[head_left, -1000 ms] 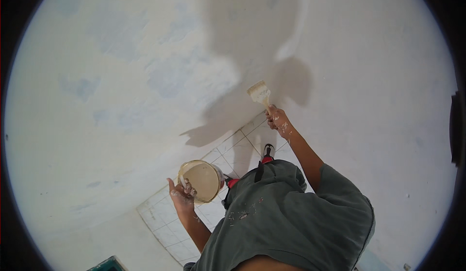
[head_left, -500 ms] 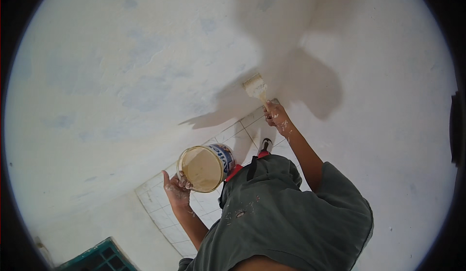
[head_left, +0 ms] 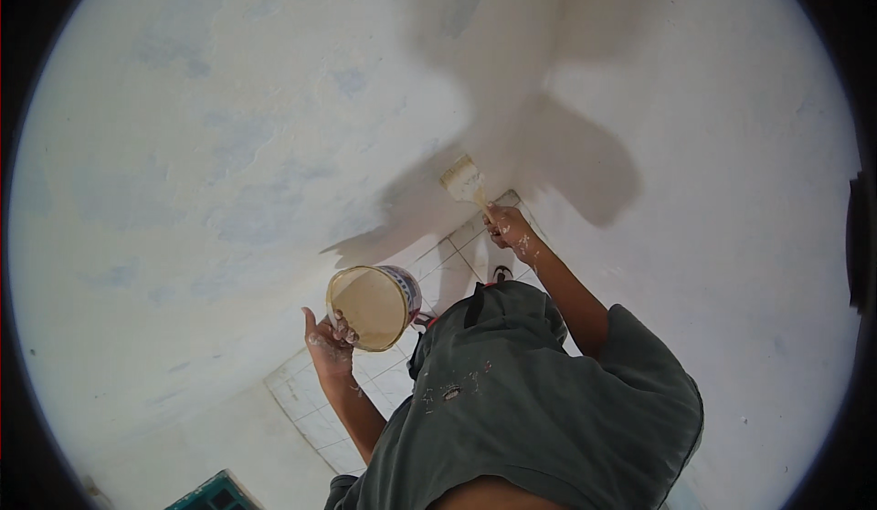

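Bucket [head_left: 413, 300], one, round, cream-rimmed plastic, over white floor tiles [head_left: 311, 396]; brush [head_left: 464, 181], one, broad, flat, pale-bristled.
One left hand [head_left: 331, 344] hooks over the bucket's rim [head_left: 331, 286]; one right hand [head_left: 509, 230] grips the brush's handle [head_left: 483, 202], hiding its end. Bucket contents hard to discern.

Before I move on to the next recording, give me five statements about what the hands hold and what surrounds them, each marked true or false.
1. The right hand holds a brush by its handle. True.
2. The left hand is empty. False: it grips a bucket at its edge.
3. The bucket's top is closed off. False: it is open, and the view looks into it.
4. The floor is laid with pale tiles. True.
5. The shirt is bright yellow. False: it is dark grey-green.
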A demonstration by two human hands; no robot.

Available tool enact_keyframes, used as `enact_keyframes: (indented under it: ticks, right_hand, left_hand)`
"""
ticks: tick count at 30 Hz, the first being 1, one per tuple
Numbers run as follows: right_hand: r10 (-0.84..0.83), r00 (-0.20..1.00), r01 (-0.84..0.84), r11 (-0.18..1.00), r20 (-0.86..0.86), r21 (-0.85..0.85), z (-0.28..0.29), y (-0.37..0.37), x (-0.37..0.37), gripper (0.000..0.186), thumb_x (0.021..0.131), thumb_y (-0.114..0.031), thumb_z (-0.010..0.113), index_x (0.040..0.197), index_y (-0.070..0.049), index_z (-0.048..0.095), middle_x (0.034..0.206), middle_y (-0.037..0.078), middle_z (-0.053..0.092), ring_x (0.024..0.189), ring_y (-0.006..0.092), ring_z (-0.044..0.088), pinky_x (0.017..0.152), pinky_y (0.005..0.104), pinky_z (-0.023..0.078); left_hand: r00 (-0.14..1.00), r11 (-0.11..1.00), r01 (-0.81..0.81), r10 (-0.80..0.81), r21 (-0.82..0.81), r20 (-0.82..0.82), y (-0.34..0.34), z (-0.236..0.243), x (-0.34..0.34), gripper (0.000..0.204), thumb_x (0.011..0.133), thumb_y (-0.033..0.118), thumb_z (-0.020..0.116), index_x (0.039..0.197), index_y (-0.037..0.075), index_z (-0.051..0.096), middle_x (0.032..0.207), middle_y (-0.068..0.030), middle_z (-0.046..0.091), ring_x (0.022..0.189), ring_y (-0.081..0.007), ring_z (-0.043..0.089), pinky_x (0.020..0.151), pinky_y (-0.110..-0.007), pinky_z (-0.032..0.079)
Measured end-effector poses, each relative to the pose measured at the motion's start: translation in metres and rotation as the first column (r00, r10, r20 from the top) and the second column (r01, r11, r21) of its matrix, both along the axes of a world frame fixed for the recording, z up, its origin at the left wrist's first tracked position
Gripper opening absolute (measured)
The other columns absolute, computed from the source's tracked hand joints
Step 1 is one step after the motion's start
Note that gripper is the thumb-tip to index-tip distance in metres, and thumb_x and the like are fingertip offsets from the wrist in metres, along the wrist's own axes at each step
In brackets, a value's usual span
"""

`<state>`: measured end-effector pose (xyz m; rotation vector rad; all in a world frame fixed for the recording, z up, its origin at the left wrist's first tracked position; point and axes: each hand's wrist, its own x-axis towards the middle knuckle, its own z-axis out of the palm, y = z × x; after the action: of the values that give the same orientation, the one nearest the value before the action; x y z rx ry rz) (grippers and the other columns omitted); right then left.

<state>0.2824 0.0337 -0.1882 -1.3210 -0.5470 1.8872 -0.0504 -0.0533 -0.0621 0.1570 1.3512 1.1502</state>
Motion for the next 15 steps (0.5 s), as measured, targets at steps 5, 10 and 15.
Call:
enact_keyframes:
  ticks: [5, 10, 15]
  right_hand:
    - [-0.03, 0.998, 0.032, 0.998, -0.05, 0.045, 0.006, -0.016, 0.003, 0.04, 0.09, -0.043, 0.042, 0.073, -0.008, 0.046, 0.053, -0.006, 0.032, 0.04, 0.0038, 0.025, 0.036, 0.0206, 0.018]
    - [-0.091, 0.996, 0.09, 0.993, -0.011, -0.075, -0.008, -0.023, 0.008, 0.04, 0.09, -0.045, 0.042, 0.073, -0.009, 0.046, 0.054, -0.007, 0.033, 0.041, 0.0034, 0.025, 0.036, 0.0199, 0.019]
    - [-0.064, 0.998, 0.065, 0.998, -0.015, 0.026, 0.002, -0.017, 0.004, 0.04, 0.09, -0.045, 0.041, 0.073, -0.009, 0.046, 0.054, -0.007, 0.033, 0.041, 0.003, 0.025, 0.036, 0.0197, 0.019]
  left_hand:
    - [1.0, 0.999, 0.032, -0.032, -0.009, -0.001, 0.001, 0.003, -0.001, 0.061, 0.085, 0.062, 0.031, 0.072, 0.005, 0.05, 0.046, 0.001, 0.035, 0.04, -0.0127, 0.031, 0.043, -0.024, 0.03]
    - [0.999, 0.998, 0.052, -0.052, -0.042, -0.009, 0.005, 0.004, 0.001, 0.061, 0.084, 0.062, 0.032, 0.072, 0.005, 0.05, 0.046, 0.001, 0.034, 0.04, -0.0135, 0.032, 0.043, -0.025, 0.03]
    - [0.998, 0.996, 0.066, -0.066, -0.056, -0.001, 0.005, 0.005, -0.001, 0.061, 0.084, 0.063, 0.032, 0.071, 0.005, 0.05, 0.045, 0.0008, 0.034, 0.04, -0.0141, 0.032, 0.043, -0.025, 0.03]
